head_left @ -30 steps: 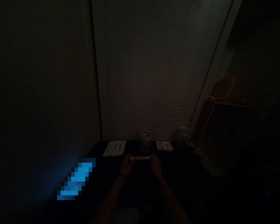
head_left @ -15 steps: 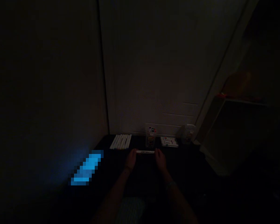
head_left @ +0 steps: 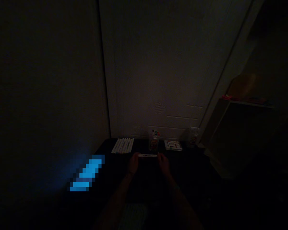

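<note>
A white marker [head_left: 147,156] with dark print lies level between my two hands. My left hand [head_left: 133,163] is closed on its left end, and my right hand [head_left: 163,164] grips the right end. Behind and to the left, a row of several white markers [head_left: 123,145] lies side by side on the dark table [head_left: 144,179]. Just beyond the held marker stands a clear container [head_left: 154,143] with coloured marker ends at its top. The dim light hides the details of my fingers.
A flat white pack [head_left: 173,145] and another clear container [head_left: 194,137] are at the back right, near the wall [head_left: 163,80]. A blurred, glowing blue screen [head_left: 87,172] is at the left. A shelf unit [head_left: 249,134] stands at the right.
The whole view has shifted slightly, so everything appears a little further left. Both hands still hold the marker in much the same pose.
</note>
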The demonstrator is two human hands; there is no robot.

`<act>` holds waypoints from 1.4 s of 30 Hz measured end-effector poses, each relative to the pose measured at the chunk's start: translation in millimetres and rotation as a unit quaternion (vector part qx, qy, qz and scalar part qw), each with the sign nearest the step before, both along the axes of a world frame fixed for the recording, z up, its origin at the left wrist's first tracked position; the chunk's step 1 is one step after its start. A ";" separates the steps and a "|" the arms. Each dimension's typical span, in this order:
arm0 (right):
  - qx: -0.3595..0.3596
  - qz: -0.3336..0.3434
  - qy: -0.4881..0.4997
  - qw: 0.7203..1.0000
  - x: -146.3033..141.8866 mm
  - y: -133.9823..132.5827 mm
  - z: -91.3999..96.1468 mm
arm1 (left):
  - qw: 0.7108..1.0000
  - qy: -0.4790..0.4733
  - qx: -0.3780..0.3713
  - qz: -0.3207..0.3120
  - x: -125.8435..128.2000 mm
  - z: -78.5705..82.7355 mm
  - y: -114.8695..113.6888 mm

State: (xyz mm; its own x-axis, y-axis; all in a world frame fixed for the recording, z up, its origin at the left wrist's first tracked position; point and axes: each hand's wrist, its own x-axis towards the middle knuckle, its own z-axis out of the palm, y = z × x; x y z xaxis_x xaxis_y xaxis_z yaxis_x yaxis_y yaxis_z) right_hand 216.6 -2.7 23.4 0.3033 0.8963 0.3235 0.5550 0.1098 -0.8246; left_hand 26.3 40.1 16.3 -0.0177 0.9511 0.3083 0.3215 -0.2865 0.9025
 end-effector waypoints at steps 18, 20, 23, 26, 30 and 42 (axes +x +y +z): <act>-0.059 -0.038 -0.094 0.993 -2.8 6.7 1.7 | 0.997 0.057 -0.031 -0.038 1.5 0.2 3.9; -0.053 -0.037 -0.113 0.992 -3.9 6.2 2.5 | 0.996 0.079 -0.028 -0.035 0.2 -4.2 8.4; -0.050 -0.047 -0.136 0.988 -5.2 5.9 3.2 | 0.994 0.099 -0.029 -0.023 -1.2 -9.2 13.8; -0.060 -0.050 -0.160 0.984 -5.8 5.1 5.5 | 0.994 0.102 -0.027 -0.027 -1.5 -10.0 15.5; -0.070 -0.038 -0.172 0.982 -5.2 3.2 9.0 | 0.996 0.082 -0.028 -0.022 0.7 -4.1 10.9; -0.052 -0.021 -0.082 0.995 0.0 5.9 0.6 | 0.998 0.053 -0.026 -0.025 2.1 5.0 1.5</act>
